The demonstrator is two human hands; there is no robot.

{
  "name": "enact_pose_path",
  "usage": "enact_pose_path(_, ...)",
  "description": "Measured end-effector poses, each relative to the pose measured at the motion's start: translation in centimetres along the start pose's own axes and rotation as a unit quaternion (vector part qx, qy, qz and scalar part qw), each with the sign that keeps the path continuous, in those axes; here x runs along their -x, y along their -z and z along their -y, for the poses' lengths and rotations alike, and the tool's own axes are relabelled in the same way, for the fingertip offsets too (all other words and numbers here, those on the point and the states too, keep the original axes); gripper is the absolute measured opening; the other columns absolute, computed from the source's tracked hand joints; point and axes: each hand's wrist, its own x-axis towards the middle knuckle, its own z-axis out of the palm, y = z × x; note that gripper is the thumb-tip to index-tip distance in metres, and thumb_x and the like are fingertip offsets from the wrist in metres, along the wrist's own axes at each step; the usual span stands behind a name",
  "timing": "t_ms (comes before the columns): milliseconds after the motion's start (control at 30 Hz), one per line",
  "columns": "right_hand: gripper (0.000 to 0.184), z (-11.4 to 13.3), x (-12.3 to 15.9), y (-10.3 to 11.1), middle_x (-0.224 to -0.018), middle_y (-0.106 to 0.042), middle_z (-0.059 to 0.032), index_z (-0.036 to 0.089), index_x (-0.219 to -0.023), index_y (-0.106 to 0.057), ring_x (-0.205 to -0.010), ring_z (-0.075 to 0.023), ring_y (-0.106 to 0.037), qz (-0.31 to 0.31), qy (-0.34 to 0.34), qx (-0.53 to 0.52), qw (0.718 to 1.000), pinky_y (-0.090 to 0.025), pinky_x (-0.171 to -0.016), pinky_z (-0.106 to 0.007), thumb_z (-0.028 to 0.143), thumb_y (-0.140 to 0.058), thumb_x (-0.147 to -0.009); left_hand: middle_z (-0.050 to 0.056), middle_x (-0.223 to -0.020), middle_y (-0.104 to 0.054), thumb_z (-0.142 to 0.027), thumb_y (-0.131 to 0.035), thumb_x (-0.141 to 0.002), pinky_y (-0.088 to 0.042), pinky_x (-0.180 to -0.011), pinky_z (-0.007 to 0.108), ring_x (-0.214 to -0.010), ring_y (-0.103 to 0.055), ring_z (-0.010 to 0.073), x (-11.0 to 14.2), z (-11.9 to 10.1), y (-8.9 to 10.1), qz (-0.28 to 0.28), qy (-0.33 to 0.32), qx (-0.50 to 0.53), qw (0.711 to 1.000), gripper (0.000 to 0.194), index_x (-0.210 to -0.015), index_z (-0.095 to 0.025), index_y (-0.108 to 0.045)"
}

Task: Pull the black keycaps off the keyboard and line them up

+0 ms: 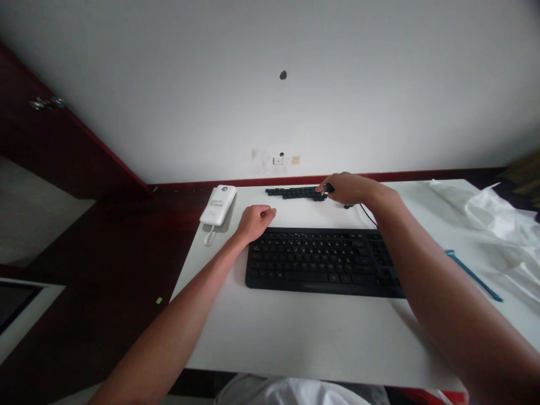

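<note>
The right hand [348,188] reaches beyond the black keyboard [306,260], thumb and fingers seemingly pinching a small black piece [329,188] by rows of keycap-like pieces [297,193], perhaps lined up to keep order; the left hand [255,222] rests at the keyboard's far left corner, maybe for support, fingers curled together, whether around anything I cannot tell; on the white table [295,332], a power bank [218,205] lies left of the keyboard, a blue stick [475,275] and crumpled plastic [498,214] right; beyond it rises a pale wall [169,84] with sockets [296,160].
</note>
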Motion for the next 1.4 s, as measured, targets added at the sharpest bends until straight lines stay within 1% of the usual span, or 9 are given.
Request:
enact_pose_path(100, 0.022, 0.1, 0.0, -0.2, -0.071, -0.076, -0.0091, 0.02, -0.094, -0.083, -0.07, -0.0249, -0.068, 0.013, -0.002, 0.001, 1.0, -0.048, -0.068, -0.036, 0.021, -0.067, -0.078, -0.003, -0.064, -0.022, -0.047, -0.05, -0.094, -0.018, -0.063, 0.031, -0.063, -0.023, 0.0107, 0.0, 0.0, 0.0, 0.0, 0.002, -0.003, 1.0, 0.048, -0.062, -0.02, -0.027)
enact_pose_path(167, 0.019, 0.3, 0.0, -0.3, -0.067, -0.073, -0.0081, 0.02, -0.09, -0.082, -0.07, -0.025, -0.068, 0.019, -0.01, -0.006, 1.0, -0.048, -0.068, -0.037, 0.021, -0.067, -0.079, -0.003, -0.064, -0.022, -0.047, -0.05, -0.094, -0.019, -0.063, 0.031, -0.063, -0.023, 0.0106, 0.0, 0.0, 0.0, 0.0, 0.002, -0.001, 1.0, 0.048, -0.062, -0.02, -0.027)
enact_pose_path(367, 0.016, 0.7, -0.5, -0.8, -0.078, -0.077, -0.0094, 0.022, -0.084, -0.078, -0.07, -0.0256, -0.069, 0.044, -0.015, 0.021, 0.999, -0.046, -0.066, -0.037, 0.016, -0.064, -0.079, -0.003, -0.063, -0.022, -0.046, -0.051, -0.094, -0.019, -0.063, 0.031, -0.062, -0.024, 0.0105, 0.0, 0.1, 0.0, 0.001, 0.002, -0.002, 1.0, 0.048, -0.062, -0.02, -0.027)
enact_pose_path(533, 0.018, -0.1, -1.1, -1.6, -0.081, -0.079, -0.0129, 0.021, -0.09, -0.081, -0.078, -0.0297, -0.071, 0.021, -0.023, 0.004, 0.999, -0.049, -0.07, -0.038, 0.019, -0.069, -0.077, -0.003, -0.064, -0.021, -0.047, -0.05, -0.094, -0.019, -0.063, 0.031, -0.063, -0.024, 0.0109, 0.0, 0.0, 0.1, 0.002, 0.002, 0.001, 1.0, 0.048, -0.062, -0.02, -0.025)
enact_pose_path(733, 0.019, -0.6, -1.5, -2.2, -0.079, -0.078, -0.013, 0.022, -0.093, -0.083, -0.08, -0.0324, -0.073, 0.002, -0.024, -0.034, 0.999, -0.053, -0.074, -0.042, 0.028, -0.076, -0.076, -0.003, -0.065, -0.021, -0.046, -0.05, -0.094, -0.019, -0.063, 0.031, -0.064, -0.023, 0.011, 0.1, -0.2, 0.0, 0.004, 0.008, 0.002, 1.0, 0.048, -0.062, -0.021, -0.025)
enact_pose_path(967, 0.017, -0.7, -1.3, -2.0, -0.082, -0.079, -0.0122, 0.023, -0.089, -0.083, -0.085, -0.0318, -0.073, 0.028, -0.007, -0.001, 1.0, -0.054, -0.074, -0.041, 0.034, -0.077, -0.078, -0.003, -0.065, -0.02, -0.047, -0.05, -0.094, -0.018, -0.063, 0.031, -0.063, -0.022, 0.011, 0.1, 0.0, 0.0, 0.0, 0.002, -0.001, 1.0, 0.049, -0.062, -0.021, -0.024)
enact_pose_path(1100, 0.016, -0.1, -0.8, -1.5, -0.09, -0.08, -0.0123, 0.024, -0.093, -0.083, -0.087, -0.0303, -0.073, 0.043, 0.009, 0.025, 0.999, -0.054, -0.074, -0.04, 0.029, -0.072, -0.082, -0.003, -0.064, -0.022, -0.048, -0.049, -0.094, -0.018, -0.063, 0.032, -0.063, -0.023, 0.0112, 0.0, 0.2, -0.1, 0.001, 0.001, -0.011, 1.0, 0.049, -0.062, -0.02, -0.025)
enact_pose_path(1267, 0.022, 1.4, -0.5, -1.4, -0.08, -0.077, -0.0176, 0.017, -0.094, -0.081, -0.081, -0.0317, -0.073, -0.006, -0.069, 0.071, 0.995, -0.054, -0.073, -0.042, 0.032, -0.066, -0.09, -0.003, -0.064, -0.022, -0.047, -0.049, -0.094, -0.018, -0.064, 0.031, -0.064, -0.022, 0.0113, 0.0, 0.3, -0.1, -0.002, -0.006, -0.008, 1.0, 0.048, -0.062, -0.02, -0.026)
enact_pose_path(1400, 0.025, 2.1, -0.6, -2.1, -0.096, -0.078, -0.0223, 0.015, -0.095, -0.08, -0.092, -0.0365, -0.074, -0.043, -0.113, 0.063, 0.991, -0.056, -0.075, -0.045, 0.038, -0.075, -0.085, -0.003, -0.065, -0.021, -0.047, -0.049, -0.094, -0.018, -0.063, 0.031, -0.063, -0.022, 0.0112, 0.0, 0.3, -0.2, -0.005, -0.007, -0.002, 1.0, 0.048, -0.063, -0.02, -0.024)
